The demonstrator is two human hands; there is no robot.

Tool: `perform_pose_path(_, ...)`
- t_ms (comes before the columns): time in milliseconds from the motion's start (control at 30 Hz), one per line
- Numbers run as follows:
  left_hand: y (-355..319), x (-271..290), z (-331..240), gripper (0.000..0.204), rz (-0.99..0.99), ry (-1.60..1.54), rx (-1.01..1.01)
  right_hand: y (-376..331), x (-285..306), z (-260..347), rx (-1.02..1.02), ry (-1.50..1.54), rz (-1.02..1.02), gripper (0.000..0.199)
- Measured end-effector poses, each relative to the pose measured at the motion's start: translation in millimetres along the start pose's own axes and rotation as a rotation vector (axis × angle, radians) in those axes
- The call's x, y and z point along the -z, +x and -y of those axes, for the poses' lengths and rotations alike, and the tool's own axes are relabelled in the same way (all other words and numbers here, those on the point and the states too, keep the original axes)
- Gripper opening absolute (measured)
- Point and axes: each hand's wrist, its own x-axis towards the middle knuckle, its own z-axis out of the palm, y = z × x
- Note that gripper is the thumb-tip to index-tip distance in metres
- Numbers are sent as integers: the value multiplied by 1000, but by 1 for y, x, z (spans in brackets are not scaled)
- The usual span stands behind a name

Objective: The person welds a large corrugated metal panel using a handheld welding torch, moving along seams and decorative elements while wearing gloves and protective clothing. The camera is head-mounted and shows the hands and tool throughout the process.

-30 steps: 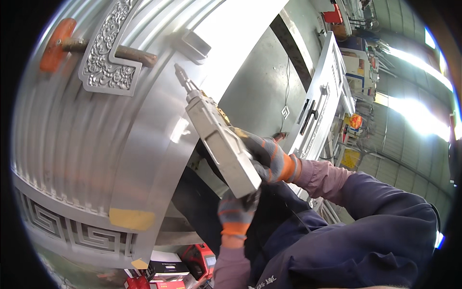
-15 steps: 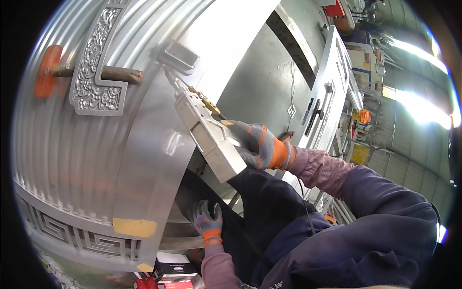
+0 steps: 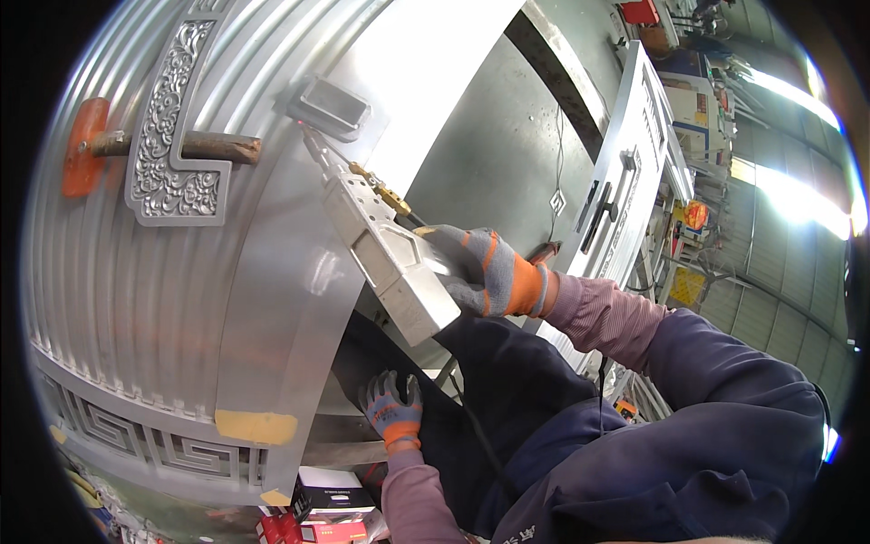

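My right hand (image 3: 489,272), in a grey and orange glove, is wrapped round a pale handheld laser welding gun (image 3: 385,258) with a brass fitting along its side. The gun's narrow nozzle points up and left. Its tip meets the lower left edge of a small rounded metal box fitting (image 3: 333,107) on a ribbed silver metal panel (image 3: 163,299), and a tiny red spot shows there. My left hand (image 3: 394,408), gloved alike, lies with fingers spread on my dark trouser leg and holds nothing.
A hammer with an orange head (image 3: 85,147) and a wooden handle lies on the panel, under an ornate L-shaped metal strip (image 3: 177,136). Yellow tape (image 3: 256,426) sticks near the fretwork border. Boxes (image 3: 333,497) stand below; a silver door (image 3: 625,172) with a handle is at right.
The view has shifted slightly, so the panel and hammer sit a little differently in it. A red spot now shows at the nozzle tip. Both hands keep nearly the same pose.
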Motion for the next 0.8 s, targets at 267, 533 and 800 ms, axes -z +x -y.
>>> perform_pose_path(267,1,-1,1,42,55,34,19,-1,-1,1,21,60,-32,46)
perform_pose_path(533,4,4,-4,39,38,55,-5,-2,-2,6,-10,41,-45,50)
perform_pose_path(800,4,7,-6,39,60,47,11,-7,0,14,-109,62,-6,49)
